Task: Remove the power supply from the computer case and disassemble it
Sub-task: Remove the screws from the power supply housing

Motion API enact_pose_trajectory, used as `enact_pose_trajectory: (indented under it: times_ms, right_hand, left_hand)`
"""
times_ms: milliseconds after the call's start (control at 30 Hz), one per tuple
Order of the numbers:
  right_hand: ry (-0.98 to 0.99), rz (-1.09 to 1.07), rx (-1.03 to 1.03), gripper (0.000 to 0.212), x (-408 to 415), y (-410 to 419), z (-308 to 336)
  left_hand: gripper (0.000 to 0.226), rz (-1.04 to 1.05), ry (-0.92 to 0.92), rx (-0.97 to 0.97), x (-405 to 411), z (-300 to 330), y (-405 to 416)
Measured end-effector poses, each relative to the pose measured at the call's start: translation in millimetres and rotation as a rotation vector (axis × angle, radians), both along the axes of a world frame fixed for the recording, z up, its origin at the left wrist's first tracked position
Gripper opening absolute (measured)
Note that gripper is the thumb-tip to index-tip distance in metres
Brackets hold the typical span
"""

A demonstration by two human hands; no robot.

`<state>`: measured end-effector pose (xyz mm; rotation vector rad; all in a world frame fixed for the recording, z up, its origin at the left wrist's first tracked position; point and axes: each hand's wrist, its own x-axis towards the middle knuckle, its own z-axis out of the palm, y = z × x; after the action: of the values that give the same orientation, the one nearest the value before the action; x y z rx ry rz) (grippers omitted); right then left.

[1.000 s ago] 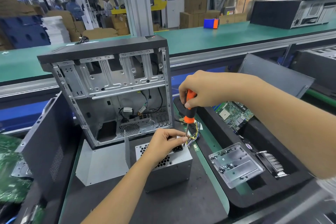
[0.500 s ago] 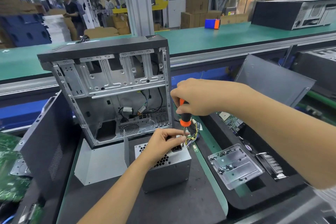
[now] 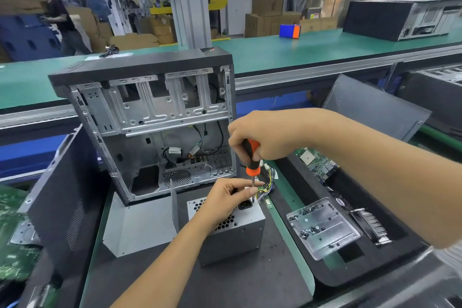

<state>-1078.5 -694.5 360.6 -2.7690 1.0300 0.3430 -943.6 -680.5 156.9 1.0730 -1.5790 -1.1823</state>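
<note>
Busy factory behind; black bench mat [image 3: 225, 280] holds power supply [image 3: 232, 235], already out of computer case [image 3: 155, 127]. Right hand [image 3: 265, 135] clamped on screwdriver [image 3: 251, 157], lower than before, tip now at top corner, maybe in screw. Left hand [image 3: 225, 197] pinches shaft, steadying. Unscrewing begins.

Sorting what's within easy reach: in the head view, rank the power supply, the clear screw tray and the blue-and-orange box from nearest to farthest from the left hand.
1. Power supply: directly under the left hand.
2. Clear screw tray: to its right.
3. Blue-and-orange box: on the far green bench.
</note>
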Motion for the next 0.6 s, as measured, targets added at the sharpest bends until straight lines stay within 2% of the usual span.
enact_pose_trajectory:
  times_ms: [100, 133, 200, 267, 333, 433, 600]
  right_hand:
    - [-0.001, -0.039, 0.004, 0.015, 1, -3, 3]
    - [-0.007, -0.07, -0.008, 0.017, 0, -3, 4]
    - [0.001, -0.182, -0.075, 0.05, -1, -2, 2]
    - [0.022, -0.3, -0.181, 0.065, 1, 2, -1]
    - [0.068, -0.361, -0.283, 0.059, 5, 5, -7]
    - [0.128, -0.309, -0.343, 0.049, 8, 5, -9]
    - [0.177, -0.15, -0.09, 0.011, 2, 5, 6]
  left_hand:
    - [0.013, -0.007, 0.007, 0.01, -2, -1, 1]
    - [0.012, -0.003, 0.006, 0.014, -3, -1, 1]
    - [0.013, 0.002, 0.014, 0.024, -4, -1, 1]
    - [0.012, -0.007, 0.029, 0.048, -5, -1, 1]
    - [0.012, -0.021, 0.014, 0.062, -5, 0, 1]
    - [0.014, -0.043, -0.019, 0.057, -2, 1, 0]
    - [0.02, -0.098, 0.023, 0.067, 1, 2, 0]
